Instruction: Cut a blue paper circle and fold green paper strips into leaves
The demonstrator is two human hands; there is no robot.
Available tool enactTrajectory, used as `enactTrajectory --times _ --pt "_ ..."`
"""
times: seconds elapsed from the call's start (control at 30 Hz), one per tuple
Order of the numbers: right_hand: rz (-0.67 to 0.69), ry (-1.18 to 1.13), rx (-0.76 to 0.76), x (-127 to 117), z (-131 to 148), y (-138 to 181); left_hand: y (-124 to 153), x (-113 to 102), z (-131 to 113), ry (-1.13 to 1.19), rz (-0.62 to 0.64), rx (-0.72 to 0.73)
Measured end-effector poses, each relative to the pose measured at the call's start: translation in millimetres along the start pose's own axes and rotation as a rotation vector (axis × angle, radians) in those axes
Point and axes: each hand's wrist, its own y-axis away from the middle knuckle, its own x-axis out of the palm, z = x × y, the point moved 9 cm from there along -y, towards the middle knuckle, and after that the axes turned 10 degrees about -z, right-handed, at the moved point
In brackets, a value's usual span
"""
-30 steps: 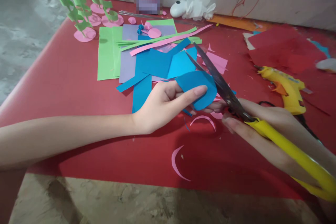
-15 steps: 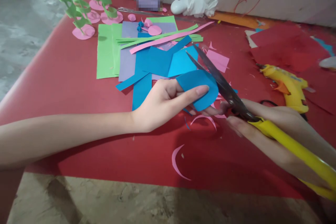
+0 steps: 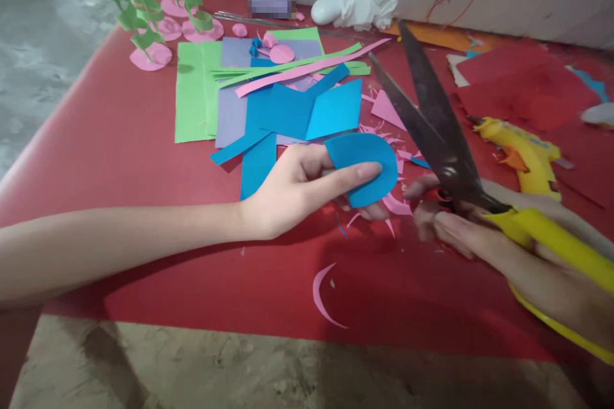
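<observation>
My left hand [image 3: 297,188] pinches a rounded piece of blue paper [image 3: 377,185], thumb on top and fingers beneath. To its right, my right hand [image 3: 460,230] holds a pair of scissors [image 3: 448,166] with dark blades and yellow handles. The blades stand apart and point up and away, clear of the blue piece. Behind the left hand lie blue paper sheets [image 3: 278,108], a lavender sheet [image 3: 233,96] and green paper [image 3: 194,92]. Pink offcuts lie around the fingers, and a curved pink scrap [image 3: 321,297] rests nearer me.
A yellow glue gun [image 3: 522,153] and red sheets [image 3: 527,83] lie on the right of the red table [image 3: 158,268]. Paper flowers [image 3: 144,19] on pink bases stand at the back left. A white object with crumpled paper [image 3: 355,6] sits by the wall.
The scissors have moved right, away from the blue paper's edge, and their blades are turned more upright. My left hand and its blue piece have barely shifted.
</observation>
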Motion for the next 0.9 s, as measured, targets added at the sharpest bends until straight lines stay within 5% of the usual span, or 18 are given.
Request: enactTrajectory --times 0.37,0.9 --pt "0.116 -0.079 -0.115 9.6 7.7 -3.0 -2.1 -0.5 -3.0 0.060 -0.012 0.026" --pt "0.013 -0.115 -0.168 8.7 12.6 -2.8 -3.3 0.9 -1.8 0.088 -0.006 0.008"
